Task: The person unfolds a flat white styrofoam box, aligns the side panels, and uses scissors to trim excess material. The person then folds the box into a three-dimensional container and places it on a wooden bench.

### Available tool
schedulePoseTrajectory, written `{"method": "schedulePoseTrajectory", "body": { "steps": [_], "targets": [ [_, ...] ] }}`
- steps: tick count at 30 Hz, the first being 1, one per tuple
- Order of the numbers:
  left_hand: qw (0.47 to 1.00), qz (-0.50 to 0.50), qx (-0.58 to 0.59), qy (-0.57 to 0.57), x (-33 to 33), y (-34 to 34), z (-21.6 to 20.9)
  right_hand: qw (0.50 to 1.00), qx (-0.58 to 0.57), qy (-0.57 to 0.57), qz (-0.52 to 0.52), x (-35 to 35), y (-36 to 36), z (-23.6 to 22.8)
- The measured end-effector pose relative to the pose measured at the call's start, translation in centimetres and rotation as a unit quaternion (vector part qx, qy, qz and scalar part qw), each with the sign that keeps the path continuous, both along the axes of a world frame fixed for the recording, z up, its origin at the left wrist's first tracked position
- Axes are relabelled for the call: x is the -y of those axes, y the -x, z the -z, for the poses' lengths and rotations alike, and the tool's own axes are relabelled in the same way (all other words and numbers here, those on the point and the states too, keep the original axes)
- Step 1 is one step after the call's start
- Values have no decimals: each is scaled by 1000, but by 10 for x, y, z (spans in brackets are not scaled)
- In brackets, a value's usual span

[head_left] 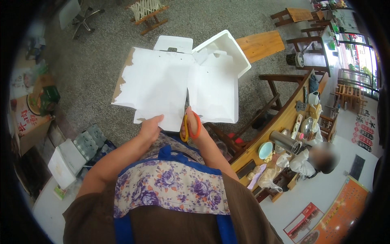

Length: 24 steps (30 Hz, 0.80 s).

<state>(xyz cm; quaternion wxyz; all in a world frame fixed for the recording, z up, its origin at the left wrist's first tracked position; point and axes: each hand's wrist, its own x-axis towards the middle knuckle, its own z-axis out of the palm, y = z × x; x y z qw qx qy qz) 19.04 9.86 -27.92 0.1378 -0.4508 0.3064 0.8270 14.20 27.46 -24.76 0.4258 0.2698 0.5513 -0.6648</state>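
Note:
A large sheet of white cardboard (156,87), like an unfolded box with flaps, is held out in front of me. Brown paper shows along its torn left edge. My left hand (150,129) is closed on the sheet's near edge, thumb on top, its other fingers mostly hidden. My right hand (199,135) grips scissors (198,124) with orange and yellow handles. Their dark blades point away from me at the middle of the sheet, near a crease; whether the lower blade lies beneath the cardboard is hard to see.
Beyond the sheet are a white foam box (243,61) and a wooden bench (264,44). To my right, a wooden table (252,151) bears a metal flask (282,140), a pale bowl (265,150) and bags. Egg trays (91,138) are stacked at left.

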Motion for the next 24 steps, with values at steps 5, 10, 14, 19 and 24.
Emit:
{"method": "schedulePoseTrajectory", "body": {
  "steps": [5, 10, 14, 19, 24],
  "targets": [
    [1000, 11, -5, -16, 2, -1, -1, 995, -2, -96, -4, 5, -4, 5],
    [999, 20, 13, -37, 0, -5, 0, 989, -39, -137, -33, 4, -11, 14],
    [1000, 15, 17, -19, -2, -5, 0, 980, -59, -170, -91, -1, -6, 5],
    [1000, -8, -6, -8, -4, -4, -6, 994, 2, -87, -70, -8, -2, 3],
    [999, -27, -25, -7, -2, 0, -11, 993, 90, 71, -35, -21, 16, -37]
  ]
}}
